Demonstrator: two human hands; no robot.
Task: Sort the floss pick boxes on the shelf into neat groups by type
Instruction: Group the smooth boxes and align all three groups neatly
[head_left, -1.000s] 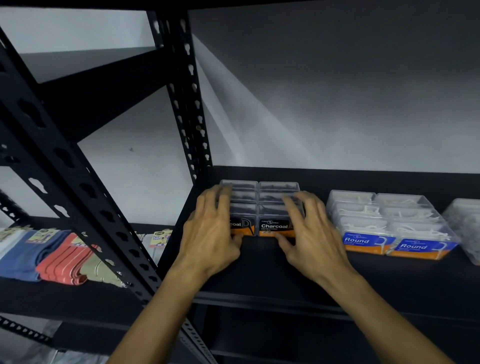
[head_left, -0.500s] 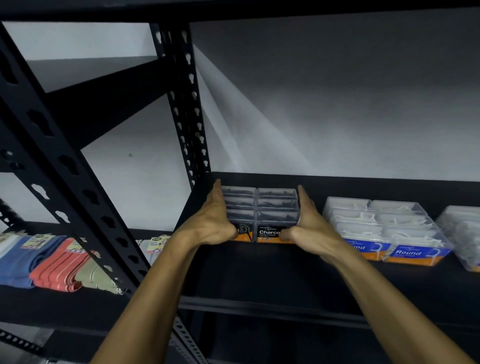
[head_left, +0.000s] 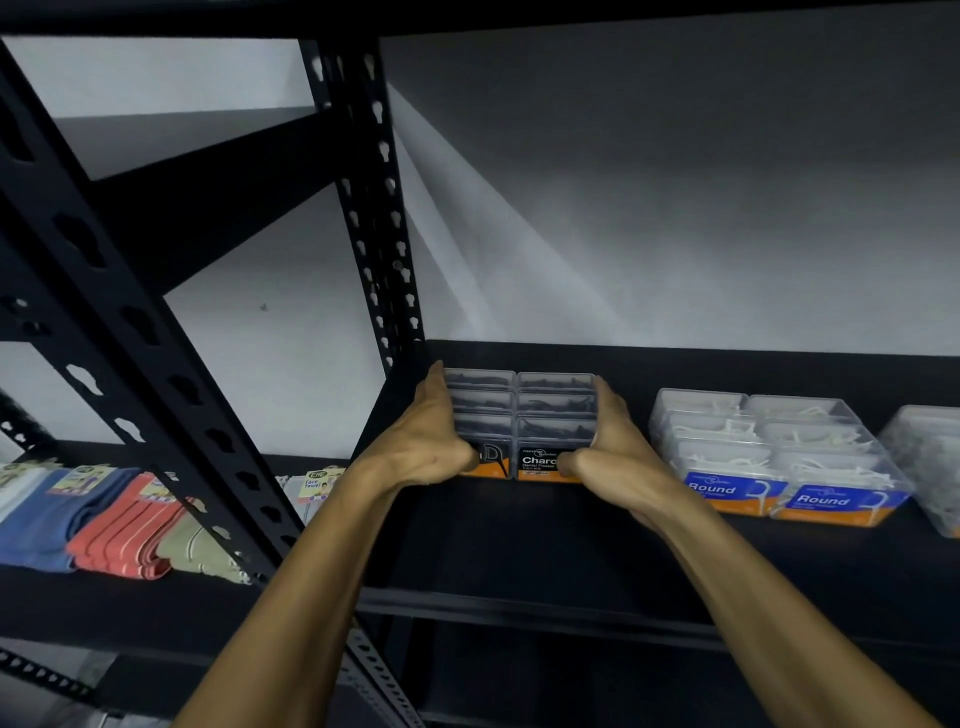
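Observation:
Two rows of clear "Charcoal" floss pick boxes (head_left: 524, 410) with black and orange labels stand side by side at the left end of the black shelf (head_left: 519, 540). My left hand (head_left: 428, 441) presses flat against the block's left side, thumb across the front label. Against its right side lies my right hand (head_left: 610, 447), its thumb on the front label too. Further right, a block of clear "Round" boxes (head_left: 769, 452) with white picks and blue and orange labels stands apart. Another clear box (head_left: 930, 462) is cut off at the right edge.
A black perforated upright (head_left: 374, 208) rises just left of the charcoal block, and a nearer slanted post (head_left: 130, 332) crosses the left side. Folded towels (head_left: 104, 525) in blue, red and beige lie on the neighbouring shelf to the left. A white wall stands behind.
My hands went from lying on top of the charcoal boxes to clasping the block from both sides. The view has shifted slightly.

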